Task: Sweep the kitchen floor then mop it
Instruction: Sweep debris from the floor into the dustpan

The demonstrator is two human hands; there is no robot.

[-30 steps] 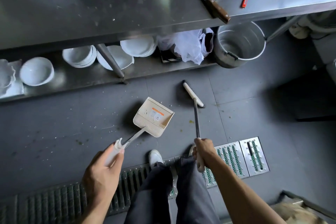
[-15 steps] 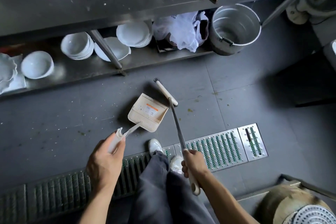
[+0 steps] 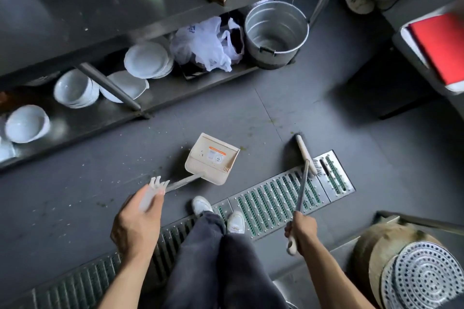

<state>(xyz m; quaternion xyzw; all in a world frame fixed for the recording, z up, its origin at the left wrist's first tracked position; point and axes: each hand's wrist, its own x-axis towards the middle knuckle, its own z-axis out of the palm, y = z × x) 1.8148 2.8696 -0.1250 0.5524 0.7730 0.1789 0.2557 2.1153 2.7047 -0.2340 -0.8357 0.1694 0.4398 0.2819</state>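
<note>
A: Head view. What do the hands hold?

B: Left hand (image 3: pixel 136 223), lower left, is closed round the dustpan (image 3: pixel 212 159) handle; the pan sits mid-frame on the floor (image 3: pixel 339 133). Right hand (image 3: pixel 300 232) is closed round the broom (image 3: pixel 305 154) stick, head right of centre.

A: Handling?

B: Both likely light and stiff; grip the handle ends.

Commercial kitchen: steel worktable (image 3: pixel 75 20), stacked bowls (image 3: pixel 75 88), floor drain (image 3: pixel 276 198).

dustpan (image 3: pixel 212 159) on floor (image 3: pixel 75 170), broom (image 3: pixel 305 155) to its right, near drain grate (image 3: pixel 273 198)
</note>
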